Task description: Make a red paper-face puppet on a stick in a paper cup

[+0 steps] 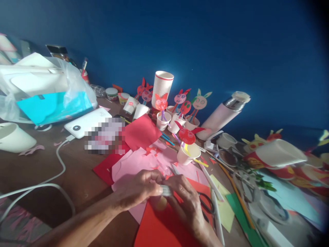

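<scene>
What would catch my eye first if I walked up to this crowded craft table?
Your eye would likely go to the bright paper figures on sticks, standing in white paper cups along the deep blue wall. Nearer, at the bottom centre, the left hand and right hand pinch a small pale strip above a red paper sheet.

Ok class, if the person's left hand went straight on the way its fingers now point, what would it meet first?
The small pale strip pinched between the hands, it seems, since the left hand's fingertips appear to touch it. The right hand lies just beyond, though depth is hard to judge.
</scene>
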A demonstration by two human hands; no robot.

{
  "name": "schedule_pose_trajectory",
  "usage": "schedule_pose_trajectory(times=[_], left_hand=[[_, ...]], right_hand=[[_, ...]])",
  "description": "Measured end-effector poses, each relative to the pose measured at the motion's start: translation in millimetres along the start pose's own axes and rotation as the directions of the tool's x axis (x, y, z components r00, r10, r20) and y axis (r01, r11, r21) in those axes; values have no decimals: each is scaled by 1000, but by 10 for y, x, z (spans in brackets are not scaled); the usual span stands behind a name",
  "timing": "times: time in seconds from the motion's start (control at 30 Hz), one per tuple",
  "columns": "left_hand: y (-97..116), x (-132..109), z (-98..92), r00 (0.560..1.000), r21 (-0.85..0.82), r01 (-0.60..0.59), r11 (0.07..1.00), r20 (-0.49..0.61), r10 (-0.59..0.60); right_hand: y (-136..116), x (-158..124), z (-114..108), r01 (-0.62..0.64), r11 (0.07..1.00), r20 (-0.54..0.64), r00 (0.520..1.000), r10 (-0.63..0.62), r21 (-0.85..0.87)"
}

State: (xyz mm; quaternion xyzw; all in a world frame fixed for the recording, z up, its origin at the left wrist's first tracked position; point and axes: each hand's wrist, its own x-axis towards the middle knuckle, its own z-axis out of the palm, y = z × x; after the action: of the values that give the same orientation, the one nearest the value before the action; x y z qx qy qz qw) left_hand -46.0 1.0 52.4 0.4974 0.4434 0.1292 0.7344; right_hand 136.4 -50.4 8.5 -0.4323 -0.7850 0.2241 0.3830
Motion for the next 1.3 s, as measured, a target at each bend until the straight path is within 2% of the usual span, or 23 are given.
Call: schedule_pose_trajectory(times=[0.1, 0.23, 0.37, 0.5, 0.67, 0.93, 1.07, 1.17, 1.3], left_hand=[[32, -19, 11, 1000, 63, 26, 998, 2, -26], [-7, 1, 1, 998, 20, -10, 1000, 63, 8], [-53, 35, -3, 997, 8, -39, 999, 73, 38], [-92, 59, -4, 994, 42, -84, 996, 72, 81], [-119, 72, 5, 983, -38, -126, 991, 127, 130], [-149, 97, 10, 989, -44, -107, 993, 101, 111], [-178, 110, 6, 984, -148, -102, 984, 132, 122], [-178, 108, 13, 973, -265, -122, 957, 160, 169], [-152, 93, 14, 968, -285, -148, 947, 153, 197]], right_hand=[[1, -2, -9, 43, 997, 20, 999, -42, -62], [5, -6, -9, 81, 992, 25, 997, -79, -93], [7, -5, -6, 103, 991, 27, 995, -101, -83], [11, -9, -19, 71, 996, 39, 997, -69, -62], [25, -23, -39, 18, 999, 55, 998, -16, -32], [6, -12, -43, 20, 1000, 60, 998, -19, -12], [17, -11, -46, -39, 997, 52, 998, 36, 70], [30, -13, -24, -116, 975, -2, 993, 119, 188], [32, -18, 33, -184, 927, -68, 974, 217, 326]])
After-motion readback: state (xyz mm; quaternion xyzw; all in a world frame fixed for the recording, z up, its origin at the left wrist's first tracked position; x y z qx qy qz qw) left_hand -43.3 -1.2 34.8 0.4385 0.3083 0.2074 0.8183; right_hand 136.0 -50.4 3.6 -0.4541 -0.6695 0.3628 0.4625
